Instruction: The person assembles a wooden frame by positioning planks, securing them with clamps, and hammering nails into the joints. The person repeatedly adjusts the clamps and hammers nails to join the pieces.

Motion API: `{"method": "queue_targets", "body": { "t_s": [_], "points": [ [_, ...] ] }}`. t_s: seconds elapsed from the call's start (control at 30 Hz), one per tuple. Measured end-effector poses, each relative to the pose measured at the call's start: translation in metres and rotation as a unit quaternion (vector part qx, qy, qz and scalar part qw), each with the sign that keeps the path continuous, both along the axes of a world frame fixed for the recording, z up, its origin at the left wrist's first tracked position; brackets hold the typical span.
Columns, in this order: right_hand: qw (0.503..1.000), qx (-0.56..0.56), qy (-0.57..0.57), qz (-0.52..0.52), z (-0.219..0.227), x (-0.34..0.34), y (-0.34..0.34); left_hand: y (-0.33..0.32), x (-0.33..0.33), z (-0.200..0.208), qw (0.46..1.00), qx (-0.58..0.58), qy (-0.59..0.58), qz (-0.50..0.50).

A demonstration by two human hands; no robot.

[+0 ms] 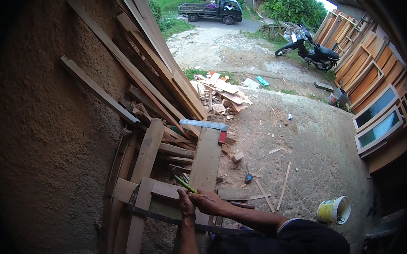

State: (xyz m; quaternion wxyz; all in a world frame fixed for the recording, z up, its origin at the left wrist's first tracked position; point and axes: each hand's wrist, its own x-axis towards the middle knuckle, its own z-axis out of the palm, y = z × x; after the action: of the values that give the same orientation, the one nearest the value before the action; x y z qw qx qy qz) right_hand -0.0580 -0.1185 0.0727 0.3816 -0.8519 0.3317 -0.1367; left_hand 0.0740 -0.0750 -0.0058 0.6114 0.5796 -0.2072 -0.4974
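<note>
My right hand (206, 202) is closed round the lower end of a thin, bright green-handled tool (186, 185). The tool slants up and left to a dark tip; its exact kind is too small to tell. Right beside it, touching or nearly so, my left hand (186, 207) is closed, and what its fingers hold is hidden. Both hands are over a wooden frame of crossing boards (165, 189). Beyond them runs a long flat board (206, 156). Across its far end lies a try square (208, 125) with a metal blade and a red handle.
Long planks (149, 61) lean against the rough wall (43, 149) on my left. Ahead is a heap of offcuts (222, 94). A tape measure (248, 178), thin strips (284, 186) and a white-yellow bucket (334, 210) are on the ground. Farther off stand a motorbike (310, 52) and a truck (213, 11).
</note>
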Motion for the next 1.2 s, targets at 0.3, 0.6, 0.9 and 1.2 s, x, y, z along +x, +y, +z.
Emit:
{"method": "queue_targets", "body": {
  "t_s": [0.3,0.6,0.9,1.2],
  "points": [
    [0.994,-0.007,0.068,0.08,-0.001,0.036,-0.014,0.004,0.031,0.002,0.999,0.04,0.014,0.032],
    [0.974,0.213,-0.051,-0.052,-0.021,0.067,-0.031,0.004,0.057,0.013,0.951,0.004,0.285,0.12],
    [0.877,0.397,-0.216,-0.163,-0.04,0.105,-0.024,0.017,0.05,0.033,0.975,-0.13,0.094,0.154],
    [0.924,0.302,-0.181,-0.147,-0.041,0.112,-0.022,0.018,0.058,0.019,0.972,-0.075,-0.098,0.2]
  ]
}}
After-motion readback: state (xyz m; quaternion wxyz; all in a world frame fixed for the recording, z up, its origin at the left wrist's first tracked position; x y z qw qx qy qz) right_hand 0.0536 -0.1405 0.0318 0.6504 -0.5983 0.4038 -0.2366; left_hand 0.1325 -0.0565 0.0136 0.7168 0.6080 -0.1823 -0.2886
